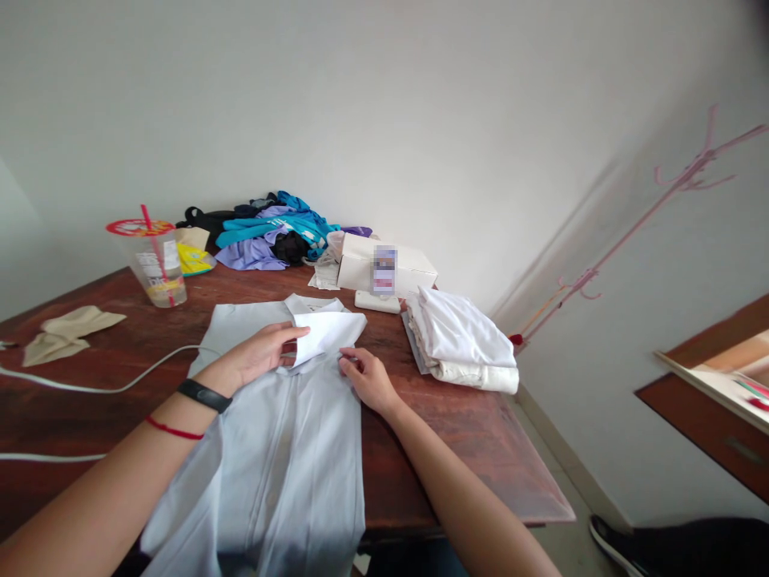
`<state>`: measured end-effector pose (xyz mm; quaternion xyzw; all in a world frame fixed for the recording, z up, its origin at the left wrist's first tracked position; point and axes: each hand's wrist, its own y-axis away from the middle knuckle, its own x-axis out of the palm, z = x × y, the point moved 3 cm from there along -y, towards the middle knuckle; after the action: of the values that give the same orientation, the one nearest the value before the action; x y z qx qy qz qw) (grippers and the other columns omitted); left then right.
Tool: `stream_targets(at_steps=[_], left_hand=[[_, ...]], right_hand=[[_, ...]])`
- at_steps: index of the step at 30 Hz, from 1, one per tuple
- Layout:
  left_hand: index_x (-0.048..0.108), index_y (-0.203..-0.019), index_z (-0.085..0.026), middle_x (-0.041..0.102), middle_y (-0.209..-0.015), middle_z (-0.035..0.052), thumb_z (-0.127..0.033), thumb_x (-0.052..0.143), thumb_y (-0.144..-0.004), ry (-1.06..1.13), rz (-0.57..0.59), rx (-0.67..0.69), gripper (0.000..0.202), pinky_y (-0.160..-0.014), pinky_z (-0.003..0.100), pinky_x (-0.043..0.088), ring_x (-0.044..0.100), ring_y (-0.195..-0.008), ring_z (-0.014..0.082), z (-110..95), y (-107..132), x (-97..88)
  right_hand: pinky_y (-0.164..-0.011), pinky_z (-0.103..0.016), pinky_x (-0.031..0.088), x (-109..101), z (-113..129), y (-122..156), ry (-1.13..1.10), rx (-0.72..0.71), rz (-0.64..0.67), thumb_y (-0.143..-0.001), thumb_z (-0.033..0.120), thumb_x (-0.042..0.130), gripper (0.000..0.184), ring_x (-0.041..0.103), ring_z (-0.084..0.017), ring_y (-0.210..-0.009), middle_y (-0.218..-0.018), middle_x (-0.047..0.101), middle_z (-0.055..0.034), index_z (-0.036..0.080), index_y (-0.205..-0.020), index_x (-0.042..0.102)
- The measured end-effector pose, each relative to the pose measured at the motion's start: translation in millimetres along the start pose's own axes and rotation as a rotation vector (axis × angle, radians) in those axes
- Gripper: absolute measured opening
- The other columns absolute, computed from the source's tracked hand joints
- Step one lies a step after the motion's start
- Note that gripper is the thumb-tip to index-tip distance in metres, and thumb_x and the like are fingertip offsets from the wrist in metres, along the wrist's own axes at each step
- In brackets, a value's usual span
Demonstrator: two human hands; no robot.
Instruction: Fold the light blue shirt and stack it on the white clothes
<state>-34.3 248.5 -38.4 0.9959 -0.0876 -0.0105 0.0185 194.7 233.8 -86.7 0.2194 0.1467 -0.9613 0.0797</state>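
Note:
A pale blue shirt (282,449) lies spread on the dark wooden table (456,433), its lower part hanging over the near edge. My left hand (261,353) rests on the shirt's upper chest and pinches a folded white piece of fabric (328,332) lying near the collar. My right hand (368,381) presses on the shirt's right edge just below that white piece, fingers curled onto the cloth.
A stack of folded white garments (465,340) sits to the right. Behind are a white cardboard box (384,264), a heap of blue, purple and black clothes (276,232), and a plastic cup with a red straw (153,264). White cables (102,389) cross the left side.

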Motion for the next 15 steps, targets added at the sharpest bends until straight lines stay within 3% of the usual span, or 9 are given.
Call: stream_targets(at_steps=[3, 8, 11, 15], left_hand=[[0.074, -0.110, -0.013, 0.077, -0.099, 0.0097, -0.054, 0.080, -0.075, -0.139, 0.058, 0.025, 0.054, -0.075, 0.033, 0.055, 0.071, -0.088, 0.0262, 3, 0, 5.3], [0.071, -0.120, -0.014, 0.075, -0.118, 0.0114, -0.054, 0.082, -0.074, -0.227, 0.040, 0.090, 0.062, -0.093, 0.035, 0.052, 0.067, -0.112, 0.0318, 10, -8, 9.2], [0.071, -0.117, -0.013, 0.077, -0.112, 0.0126, -0.053, 0.086, -0.068, -0.136, 0.025, 0.010, 0.065, -0.086, 0.036, 0.054, 0.070, -0.104, 0.0321, 13, -9, 12.0], [0.074, -0.105, -0.013, 0.079, -0.093, 0.0102, -0.043, 0.090, -0.065, 0.078, 0.025, -0.108, 0.052, -0.073, 0.030, 0.056, 0.074, -0.085, 0.0262, 14, -8, 18.8]], right_hand=[[-0.078, -0.029, 0.054, -1, 3, 0, 0.006, 0.001, 0.002, -0.092, 0.032, 0.062, 0.032, 0.066, -0.017, -0.079, -0.088, 0.073, -0.0057, 0.015, -0.117, 0.073], [-0.083, -0.030, 0.053, -4, 10, 0, 0.020, -0.031, 0.012, -0.093, 0.030, 0.060, 0.031, 0.068, -0.019, -0.085, -0.093, 0.073, -0.0078, 0.013, -0.115, 0.075], [-0.083, -0.031, 0.052, -3, 9, 0, 0.013, -0.032, 0.009, -0.093, 0.029, 0.060, 0.030, 0.068, -0.019, -0.085, -0.094, 0.073, -0.0080, 0.014, -0.113, 0.075], [-0.076, -0.029, 0.052, -2, 6, 0, -0.052, -0.017, -0.031, -0.090, 0.029, 0.062, 0.029, 0.066, -0.016, -0.078, -0.098, 0.072, -0.0064, 0.015, -0.114, 0.072]])
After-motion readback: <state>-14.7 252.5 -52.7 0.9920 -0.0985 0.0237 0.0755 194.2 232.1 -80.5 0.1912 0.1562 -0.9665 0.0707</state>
